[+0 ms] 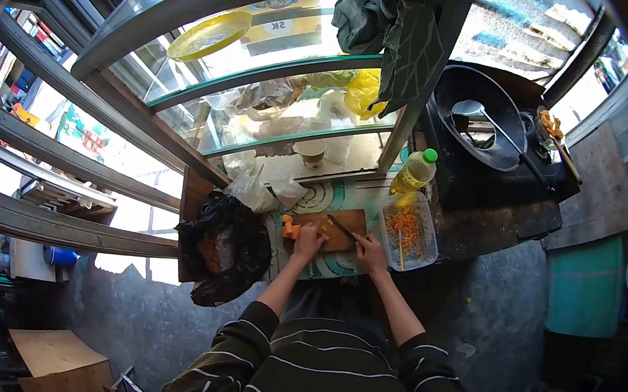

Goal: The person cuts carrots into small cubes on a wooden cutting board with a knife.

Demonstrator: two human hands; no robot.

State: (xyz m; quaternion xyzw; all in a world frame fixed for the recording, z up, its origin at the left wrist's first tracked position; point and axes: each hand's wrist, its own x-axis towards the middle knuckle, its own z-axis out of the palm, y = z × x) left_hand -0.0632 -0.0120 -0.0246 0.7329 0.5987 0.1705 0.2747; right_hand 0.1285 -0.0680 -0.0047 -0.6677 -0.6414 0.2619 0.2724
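Note:
My right hand (pixel 371 254) is wrapped round the handle of a knife (pixel 340 227), whose dark blade lies slanted over a wooden cutting board (pixel 355 219). On the board's left part, the fingers of my left hand (pixel 309 241) are bent and pressed together near the blade; what they pinch is hidden. Orange carrot chunks (pixel 290 229) sit at the board's left end, beside that hand. Just right of the board stands a clear plastic container (pixel 426 248) with small diced carrot (pixel 405 226) and a light-coloured stick or utensil handle (pixel 401 252) in it.
An oil bottle with a green cap (pixel 414 171) stands behind the container. At the right, a wok (pixel 447 95) with a ladle (pixel 505 136) rests on the stove. A black plastic bag (pixel 248 239) lies at the left. Behind the board rises a glass display case (pixel 274 142).

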